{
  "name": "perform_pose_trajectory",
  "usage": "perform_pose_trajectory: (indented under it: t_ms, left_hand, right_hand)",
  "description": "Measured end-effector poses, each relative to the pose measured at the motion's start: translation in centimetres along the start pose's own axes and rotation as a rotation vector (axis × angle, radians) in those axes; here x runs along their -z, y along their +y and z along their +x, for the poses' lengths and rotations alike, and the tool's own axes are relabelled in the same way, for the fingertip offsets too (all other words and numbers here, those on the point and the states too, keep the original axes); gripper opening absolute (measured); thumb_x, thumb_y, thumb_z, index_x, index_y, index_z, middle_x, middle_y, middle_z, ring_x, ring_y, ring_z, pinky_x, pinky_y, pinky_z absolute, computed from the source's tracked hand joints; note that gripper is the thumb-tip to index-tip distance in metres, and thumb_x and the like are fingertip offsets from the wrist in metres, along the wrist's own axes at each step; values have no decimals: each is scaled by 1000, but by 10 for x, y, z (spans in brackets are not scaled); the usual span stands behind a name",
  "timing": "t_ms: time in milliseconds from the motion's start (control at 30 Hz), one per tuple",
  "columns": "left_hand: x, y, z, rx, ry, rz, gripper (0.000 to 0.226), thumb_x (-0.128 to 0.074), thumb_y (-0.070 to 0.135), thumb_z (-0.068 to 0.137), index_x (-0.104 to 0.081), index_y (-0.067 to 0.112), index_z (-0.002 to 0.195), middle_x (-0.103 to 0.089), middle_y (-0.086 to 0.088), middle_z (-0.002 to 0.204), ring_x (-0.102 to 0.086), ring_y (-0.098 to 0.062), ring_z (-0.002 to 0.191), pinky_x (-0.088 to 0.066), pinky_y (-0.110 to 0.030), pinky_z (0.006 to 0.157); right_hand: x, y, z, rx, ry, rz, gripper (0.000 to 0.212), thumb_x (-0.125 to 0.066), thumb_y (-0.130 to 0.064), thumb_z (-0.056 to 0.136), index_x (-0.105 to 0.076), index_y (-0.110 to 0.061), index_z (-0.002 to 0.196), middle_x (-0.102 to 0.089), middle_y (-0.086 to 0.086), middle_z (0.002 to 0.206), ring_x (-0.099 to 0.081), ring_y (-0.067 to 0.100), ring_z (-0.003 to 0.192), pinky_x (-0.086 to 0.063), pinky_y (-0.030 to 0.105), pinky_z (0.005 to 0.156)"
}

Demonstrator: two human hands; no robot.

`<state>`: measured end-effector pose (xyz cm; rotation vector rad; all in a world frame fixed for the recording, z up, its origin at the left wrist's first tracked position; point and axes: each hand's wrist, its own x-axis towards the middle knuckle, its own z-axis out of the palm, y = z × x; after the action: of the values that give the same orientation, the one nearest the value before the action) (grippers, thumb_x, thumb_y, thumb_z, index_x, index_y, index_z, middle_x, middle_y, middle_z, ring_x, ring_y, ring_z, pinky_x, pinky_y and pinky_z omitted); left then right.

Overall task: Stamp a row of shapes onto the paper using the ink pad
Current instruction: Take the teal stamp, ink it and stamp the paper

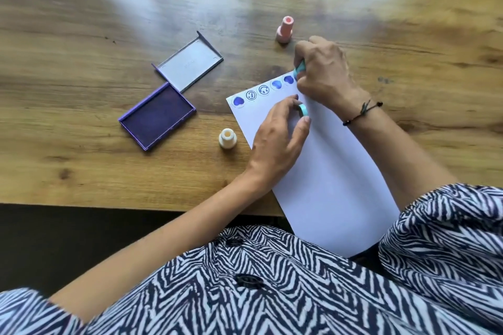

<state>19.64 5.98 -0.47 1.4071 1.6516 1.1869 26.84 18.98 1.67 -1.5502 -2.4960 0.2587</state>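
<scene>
Your right hand (324, 73) pinches a teal stamp (299, 67) down on the paper (334, 171); your left hand (277, 139) pinches its cap (303, 110).

A person is sitting at a wood-grain worktop (81, 106) in what is probably a home or a casual craft corner, though the room beyond the far edge is blurring out of view. Small hobby items are lying about: an open purple ink pad (158, 116), little pastel stampers (285, 28), a white sheet of paper (334, 177). Soft daylight is streaking across the wood. The person is wearing a zebra-patterned blouse (272, 294).
</scene>
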Motion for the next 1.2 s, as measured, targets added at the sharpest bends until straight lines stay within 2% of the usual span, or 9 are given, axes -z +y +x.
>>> perform_pose_trajectory:
  t_ms: [300, 367, 400, 467, 633, 800, 967, 1100, 1200]
  left_hand:
    - [0, 1, 0, -17, 18, -5, 31, -52, 14, 88, -49, 0, 116, -56, -14, 127, -51, -23, 118, -32, -17, 94]
    - [-1, 1, -1, -31, 18, -2, 31, -52, 13, 88, -49, 0, 116, -56, -14, 127, -50, -24, 118, -32, -17, 94]
    - [-1, 1, -1, -41, 20, 6, 31, -52, 13, 88, -49, -1, 115, -56, -15, 126, -51, -25, 118, -31, -16, 93]
    - [0, 0, -1, -52, 32, 29, 30, -52, 13, 88, -50, -1, 115, -56, -15, 126, -51, -26, 117, -31, -16, 91]
    - [-1, -1, -2, -59, 43, 42, 30, -52, 12, 88, -50, -2, 114, -57, -16, 125, -51, -25, 117, -31, -18, 93]
    - [1, 1, -1, -24, 22, -19, 29, -53, 12, 88, -51, 0, 114, -59, -16, 122, -54, -23, 113, -37, -25, 97]
    - [13, 6, 3, 194, 31, -429, 10, -53, 11, 88, -56, 13, 97, -61, -6, 93, -56, -16, 89, -45, -27, 85]
    - [18, 13, 6, 184, 32, -546, 11, -54, 8, 87, -57, 15, 94, -61, 4, 83, -57, -12, 77, -48, -15, 70]
    - [23, 18, 5, 149, 16, -548, 13, -54, 5, 86, -59, 11, 97, -63, 3, 83, -58, -7, 73, -48, -13, 69]
  right_hand:
    - [4, 2, -10, -37, -9, 100, 18, -51, -4, 75, -61, -8, 89, -60, 18, 98, -57, 37, 88, -46, 39, 72]
    - [10, 10, -17, -165, 84, 329, 12, -58, -6, 76, -63, -9, 86, -64, 14, 90, -60, 32, 79, -46, 35, 70]
    - [14, 13, -21, -268, 145, 527, 8, -60, -6, 76, -63, -12, 79, -63, 11, 82, -61, 26, 65, -48, 32, 62]
    - [20, 17, -31, -439, 247, 892, 18, -62, -3, 76, -58, -20, 71, -59, 9, 74, -53, 14, 42, -49, 27, 48]
    - [23, 16, -53, -560, 192, 1238, 20, -56, 4, 82, -54, -14, 76, -55, 4, 65, -50, 7, 37, -55, 25, 47]
    - [25, 7, -62, -598, 172, 1345, 20, -56, 6, 82, -55, -13, 75, -55, 4, 64, -51, 8, 39, -57, 26, 51]
    - [38, -4, -80, -414, 36, 1365, 20, -54, 4, 85, -61, -13, 77, -58, 8, 70, -56, 12, 45, -60, 31, 59]
    - [44, -15, -91, -313, -14, 1249, 21, -55, 4, 84, -63, -15, 78, -58, 9, 71, -58, 12, 48, -61, 33, 64]
    - [46, -24, -92, -284, 0, 1170, 20, -57, 2, 84, -63, -16, 78, -58, 8, 72, -57, 10, 48, -61, 32, 63]
